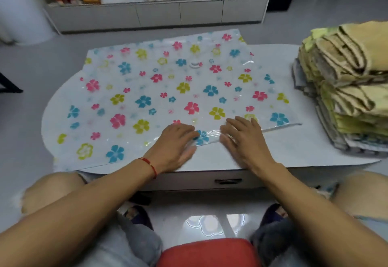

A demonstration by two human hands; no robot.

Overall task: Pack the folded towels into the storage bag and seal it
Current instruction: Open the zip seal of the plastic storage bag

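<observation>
Tabletop (294,153): storage bag (168,90) (flat, unfilled)

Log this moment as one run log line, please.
stage: opening bag | storage bag: flat, empty, on table | left hand, right hand: at near edge | folded towels: stacked right, unpacked

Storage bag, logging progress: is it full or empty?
Empty: the storage bag lies flat on the table, and the folded towels sit stacked beside it.
</observation>
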